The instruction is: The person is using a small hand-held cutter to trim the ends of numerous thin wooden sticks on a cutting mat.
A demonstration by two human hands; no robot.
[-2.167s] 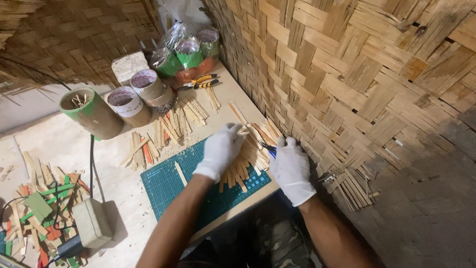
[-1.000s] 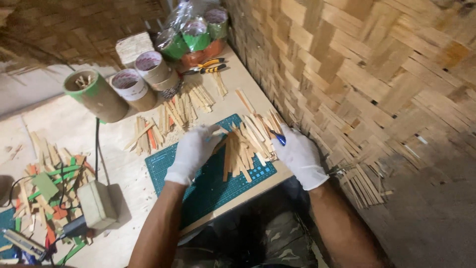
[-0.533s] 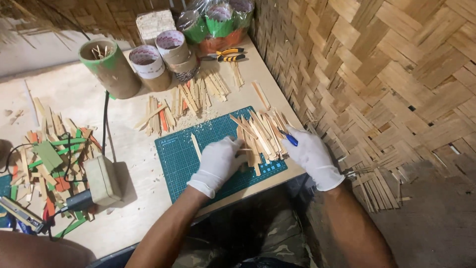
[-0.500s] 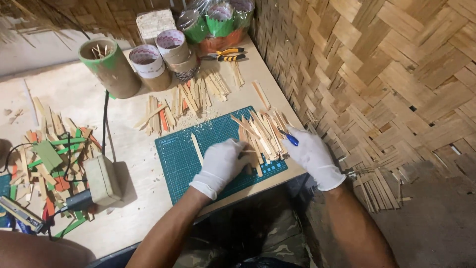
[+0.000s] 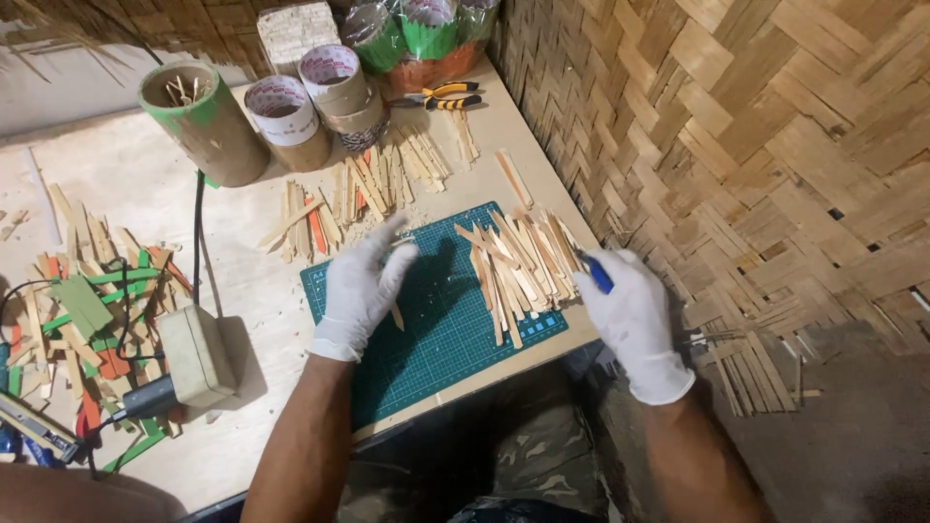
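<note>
Gloves on both hands, over a green mat (image 5: 441, 334) at the near edge of the bench (image 5: 242, 426). Left hand (image 5: 363, 286) lies on the mat's upper left corner, fingers loosely curled with a thin stick (image 5: 396, 315) poking out beneath them; whether they actually pinch it, I cannot tell. Right hand (image 5: 632, 315) hovers just off the mat's right edge, grip closed around a blue-handled tool (image 5: 596, 275), its tip pointing toward the pile of sticks (image 5: 518, 266) on the mat's right half. More sticks (image 5: 373, 189) are fanned out beyond the mat, near tape rolls (image 5: 310, 102) and a green tube (image 5: 199, 121). Pliers (image 5: 441, 95) lie at the far edge. Coloured offcuts (image 5: 87, 310) litter the left side beside a small box (image 5: 194, 353).
</note>
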